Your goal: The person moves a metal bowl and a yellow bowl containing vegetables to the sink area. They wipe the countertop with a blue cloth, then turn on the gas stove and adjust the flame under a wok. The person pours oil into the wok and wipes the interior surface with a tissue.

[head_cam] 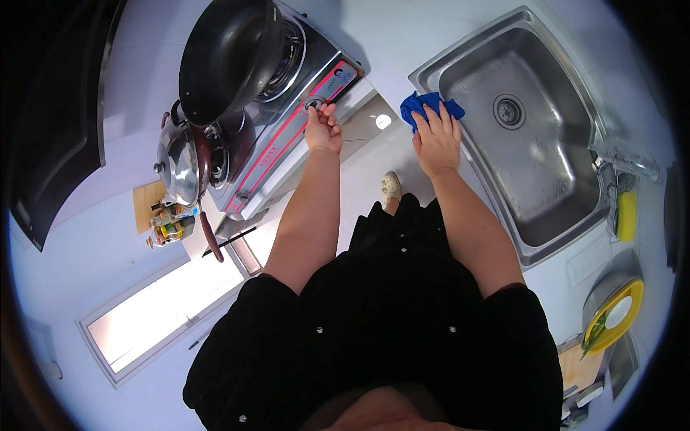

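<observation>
My left hand (pixel 324 128) has its fingertips on a round control knob (pixel 314 102) at the front of the gas stove (pixel 275 148). A large dark wok (pixel 232 59) stands tilted in view over the burner behind that knob. With its fingers spread, my right hand (pixel 439 137) presses on a crumpled blue cloth (pixel 412 110) at the corner of the stainless steel sink (pixel 474 156). Part of the cloth lies hidden beneath the fingers. The sink holds no dishes, and small water drops dot its bottom.
A lidded steel pan (pixel 180 161) sits on the other burner, its brown handle (pixel 211 237) sticking out. Bottles (pixel 170 223) stand beyond it. A yellow sponge (pixel 626 215) rests in a wire rack by the faucet. Farther along are a yellow-rimmed colander (pixel 636 307) and a wooden board (pixel 582 369).
</observation>
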Demonstrator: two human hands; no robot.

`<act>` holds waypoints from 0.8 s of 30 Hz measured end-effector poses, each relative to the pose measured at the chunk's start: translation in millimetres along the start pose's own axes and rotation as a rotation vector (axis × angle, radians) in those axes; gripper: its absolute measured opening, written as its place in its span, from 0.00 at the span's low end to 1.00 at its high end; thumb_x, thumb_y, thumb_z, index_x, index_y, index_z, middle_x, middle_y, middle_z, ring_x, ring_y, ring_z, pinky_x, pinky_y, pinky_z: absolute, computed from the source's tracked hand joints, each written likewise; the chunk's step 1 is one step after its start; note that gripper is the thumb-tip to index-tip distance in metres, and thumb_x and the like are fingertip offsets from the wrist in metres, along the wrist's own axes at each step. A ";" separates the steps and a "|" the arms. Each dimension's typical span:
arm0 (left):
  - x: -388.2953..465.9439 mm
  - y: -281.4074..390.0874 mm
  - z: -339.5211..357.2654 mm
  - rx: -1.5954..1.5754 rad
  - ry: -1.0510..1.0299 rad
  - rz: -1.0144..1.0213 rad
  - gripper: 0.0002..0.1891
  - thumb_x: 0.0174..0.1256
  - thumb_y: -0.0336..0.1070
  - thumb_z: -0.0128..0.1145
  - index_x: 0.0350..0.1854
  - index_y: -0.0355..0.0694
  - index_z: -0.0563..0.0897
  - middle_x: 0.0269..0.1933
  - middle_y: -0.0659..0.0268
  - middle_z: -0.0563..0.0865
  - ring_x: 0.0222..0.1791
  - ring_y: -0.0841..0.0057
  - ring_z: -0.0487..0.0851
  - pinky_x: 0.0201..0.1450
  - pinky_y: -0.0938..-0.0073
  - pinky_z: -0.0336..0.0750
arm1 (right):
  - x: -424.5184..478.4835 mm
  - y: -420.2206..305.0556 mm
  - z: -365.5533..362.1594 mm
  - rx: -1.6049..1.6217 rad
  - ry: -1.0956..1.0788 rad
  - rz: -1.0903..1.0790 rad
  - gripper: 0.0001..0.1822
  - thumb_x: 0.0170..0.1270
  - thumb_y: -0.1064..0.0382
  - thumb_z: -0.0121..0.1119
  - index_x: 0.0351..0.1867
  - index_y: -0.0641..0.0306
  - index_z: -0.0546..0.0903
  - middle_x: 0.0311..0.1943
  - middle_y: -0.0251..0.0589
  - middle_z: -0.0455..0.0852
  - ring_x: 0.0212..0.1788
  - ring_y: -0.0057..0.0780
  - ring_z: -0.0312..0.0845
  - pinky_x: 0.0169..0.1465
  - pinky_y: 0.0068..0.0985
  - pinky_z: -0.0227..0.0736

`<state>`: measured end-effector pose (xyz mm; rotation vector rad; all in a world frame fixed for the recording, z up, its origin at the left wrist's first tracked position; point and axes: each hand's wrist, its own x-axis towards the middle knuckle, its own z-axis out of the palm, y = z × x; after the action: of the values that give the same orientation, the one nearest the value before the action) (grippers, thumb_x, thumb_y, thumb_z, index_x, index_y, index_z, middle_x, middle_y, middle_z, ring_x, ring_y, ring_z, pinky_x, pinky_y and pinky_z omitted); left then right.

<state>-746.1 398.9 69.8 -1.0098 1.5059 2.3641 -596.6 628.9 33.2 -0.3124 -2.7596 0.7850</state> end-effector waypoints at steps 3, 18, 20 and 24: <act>1.4 -0.1 -0.5 -0.003 -0.001 0.001 0.20 0.85 0.52 0.45 0.44 0.42 0.82 0.38 0.66 0.90 0.24 0.84 0.69 0.21 0.82 0.57 | 0.4 0.9 0.6 -0.008 0.005 -0.004 0.25 0.65 0.59 0.64 0.65 0.41 0.79 0.71 0.31 0.73 0.81 0.41 0.55 0.80 0.49 0.48; -4.8 0.8 3.0 -0.001 0.017 0.005 0.20 0.84 0.52 0.46 0.44 0.41 0.83 0.39 0.66 0.90 0.25 0.83 0.70 0.22 0.81 0.57 | 0.2 -0.8 0.2 -0.020 -0.009 0.003 0.25 0.66 0.59 0.62 0.66 0.41 0.78 0.71 0.31 0.72 0.81 0.41 0.54 0.81 0.49 0.47; -3.8 0.7 3.5 -0.003 0.005 0.005 0.20 0.84 0.52 0.46 0.45 0.41 0.83 0.39 0.66 0.91 0.25 0.83 0.70 0.22 0.81 0.58 | 0.5 -0.6 -0.3 -0.029 -0.001 0.003 0.25 0.66 0.58 0.62 0.66 0.41 0.78 0.71 0.31 0.72 0.81 0.42 0.54 0.81 0.49 0.47; -2.4 -0.5 0.8 -0.012 -0.004 0.009 0.20 0.84 0.52 0.46 0.44 0.41 0.83 0.39 0.66 0.91 0.25 0.84 0.69 0.22 0.82 0.58 | 0.3 -1.0 -0.9 -0.026 -0.009 0.000 0.25 0.67 0.58 0.61 0.66 0.42 0.78 0.71 0.31 0.72 0.81 0.41 0.54 0.80 0.49 0.47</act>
<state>-744.4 400.3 71.2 -1.0023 1.4995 2.3822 -596.8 628.5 34.5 -0.3148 -2.7802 0.7531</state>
